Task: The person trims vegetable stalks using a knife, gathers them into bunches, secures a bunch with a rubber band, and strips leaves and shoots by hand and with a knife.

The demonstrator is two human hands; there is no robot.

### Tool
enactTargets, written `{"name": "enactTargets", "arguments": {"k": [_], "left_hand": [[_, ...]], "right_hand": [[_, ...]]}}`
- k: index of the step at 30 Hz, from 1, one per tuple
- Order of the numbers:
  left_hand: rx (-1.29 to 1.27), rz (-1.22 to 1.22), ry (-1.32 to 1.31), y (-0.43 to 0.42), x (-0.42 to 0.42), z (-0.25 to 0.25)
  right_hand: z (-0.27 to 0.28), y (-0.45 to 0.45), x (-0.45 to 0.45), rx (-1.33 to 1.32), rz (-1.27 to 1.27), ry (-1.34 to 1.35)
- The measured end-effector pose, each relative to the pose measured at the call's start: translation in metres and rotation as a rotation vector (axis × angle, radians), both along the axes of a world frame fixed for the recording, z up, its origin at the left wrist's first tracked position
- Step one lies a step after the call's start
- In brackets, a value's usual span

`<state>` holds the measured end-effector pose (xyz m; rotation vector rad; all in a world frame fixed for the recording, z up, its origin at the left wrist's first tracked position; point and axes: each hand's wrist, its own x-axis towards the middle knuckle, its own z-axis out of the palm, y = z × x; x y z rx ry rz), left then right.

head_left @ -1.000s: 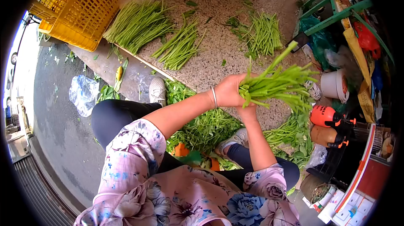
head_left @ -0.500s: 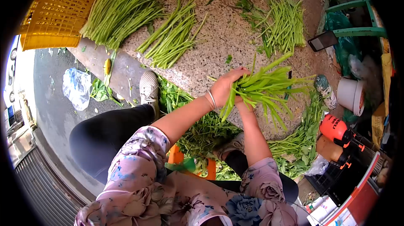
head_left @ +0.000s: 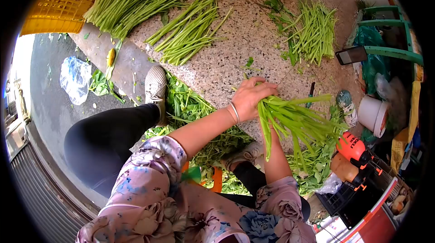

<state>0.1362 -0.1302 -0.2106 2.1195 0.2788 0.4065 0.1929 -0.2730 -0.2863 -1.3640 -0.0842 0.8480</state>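
A bunch of green vegetable stems [head_left: 299, 118] fans out to the right from between my hands, above the stone slab. My left hand [head_left: 253, 97], with a bangle at its wrist, is closed over the left end of the bunch, its fingers curved round the stems. From below, my right hand [head_left: 268, 126] reaches under the same bunch; stems cover its fingers, so its grip is hidden. Beyond my hands a small pile of stems [head_left: 188, 30] lies on the slab. To the right is another trimmed pile [head_left: 316, 32].
A large pile of stems [head_left: 136, 3] lies beside a yellow plastic crate [head_left: 63, 3]. Loose leaves [head_left: 186, 96] cover the ground near my shoe [head_left: 155, 82]. On the right are a phone [head_left: 351, 55], a white tub [head_left: 372, 111] and a red spray bottle [head_left: 353, 147].
My left hand has turned over the end of the bunch. The stems have swung lower, pointing right and down. A dark slim tool on the slab shows more plainly.
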Motion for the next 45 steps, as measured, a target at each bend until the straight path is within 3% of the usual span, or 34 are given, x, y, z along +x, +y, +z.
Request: {"name": "enactTargets", "arguments": {"k": [4, 7, 9, 10, 11, 12, 14, 15, 17, 19, 20, 25, 31, 33, 35, 37, 39, 41, 45], "left_hand": [[0.046, -0.027, -0.069, -0.004, 0.000, -0.007], [-0.397, -0.141, 0.030, -0.001, -0.001, -0.011], [-0.412, -0.193, 0.064, 0.006, -0.004, 0.007], [-0.694, -0.134, 0.145, 0.007, -0.004, 0.010], [-0.972, -0.064, 0.238, 0.007, -0.005, 0.013], [-0.962, -0.085, 0.237, 0.006, -0.007, 0.019], [-1.302, 0.095, 0.319, 0.005, -0.007, 0.034], [-1.293, 0.079, 0.317, 0.002, -0.011, 0.035], [-1.358, 0.172, 0.363, -0.006, -0.017, 0.035], [-1.361, 0.196, 0.450, -0.008, -0.026, 0.045], [-1.420, 0.202, 0.465, -0.012, -0.032, 0.043], [-1.592, 0.106, 0.516, -0.027, -0.062, 0.058], [-1.663, -0.035, 0.553, -0.038, -0.100, 0.069], [-1.752, -0.276, 0.313, -0.040, -0.111, 0.064], [-1.863, -0.344, 0.144, -0.040, -0.120, 0.063], [-1.880, -0.395, 0.085, -0.042, -0.126, 0.082], [-1.886, -0.359, 0.065, -0.045, -0.129, 0.086], [-1.890, -0.319, 0.045, -0.047, -0.133, 0.089], [-1.856, -0.209, -0.001, -0.045, -0.138, 0.092]], "right_hand": [[0.024, 0.011, -0.001, 0.041, -0.002, 0.018], [0.034, 0.017, -0.004, 0.105, 0.035, 0.076], [0.029, 0.013, 0.001, 0.120, 0.143, 0.119], [0.053, 0.021, 0.005, 0.127, 0.174, 0.128], [0.079, 0.024, 0.005, -0.014, 0.341, -0.134], [0.106, 0.030, 0.003, -0.161, 0.506, -0.392], [0.114, 0.027, -0.006, -0.146, 0.443, -0.308], [0.118, 0.027, -0.014, -0.127, 0.399, -0.209], [0.126, 0.022, -0.030, -0.176, 0.365, -0.261], [0.127, 0.015, -0.049, -0.111, 0.195, 0.096], [0.124, 0.010, -0.057, -0.116, 0.164, 0.151], [0.138, -0.009, -0.093, -0.056, 0.050, 0.183], [0.161, -0.027, -0.113, -0.017, 0.104, 0.332], [0.179, -0.030, -0.121, 0.006, 0.152, 0.297], [0.190, -0.034, -0.122, 0.025, 0.370, 0.399], [0.195, -0.037, -0.124, 0.025, 0.390, 0.451], [0.193, -0.039, -0.123, 0.098, 0.436, 0.620], [0.192, -0.038, -0.127, 0.101, 0.465, 0.593], [0.211, -0.029, -0.136, 0.029, 0.272, 0.481]]}}
